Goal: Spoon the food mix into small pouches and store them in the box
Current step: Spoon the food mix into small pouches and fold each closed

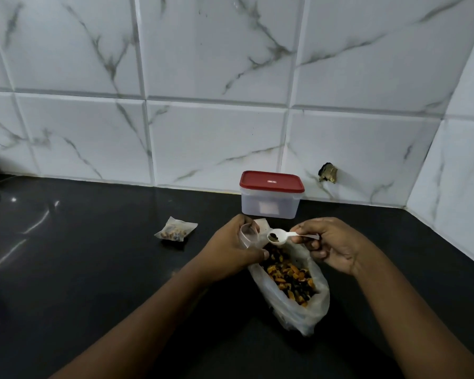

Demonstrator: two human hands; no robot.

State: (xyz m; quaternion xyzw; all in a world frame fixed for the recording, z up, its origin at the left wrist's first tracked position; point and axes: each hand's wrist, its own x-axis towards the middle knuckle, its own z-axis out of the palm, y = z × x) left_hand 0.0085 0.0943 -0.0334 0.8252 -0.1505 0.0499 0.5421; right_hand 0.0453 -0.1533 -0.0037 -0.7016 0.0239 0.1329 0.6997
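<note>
Honestly, keep it all above the big bag of mix (314,310) at near right, so spills drop back in. The lidded box (271,203) sits far back, and a filled pouch (175,231) lies left. The left hand (230,250) pinches the small pouch (249,236) open; the right hand (334,242) pinches the spoon (278,237) at its mouth. Tip slowly.

Open counter on my left, a crowded patch dead ahead.

The glossy black stone countertop (93,269) gives passing room on my left, broken only by one small filled translucent pouch (175,231). Just beyond my left hand (230,250) and right hand (331,242), the lidded clear plastic box with its red lid (270,199) stands near the white marble-veined tile wall (216,138). An open clear plastic bag of orange-and-dark mix (293,291) fills the gap between my forearms.
</note>
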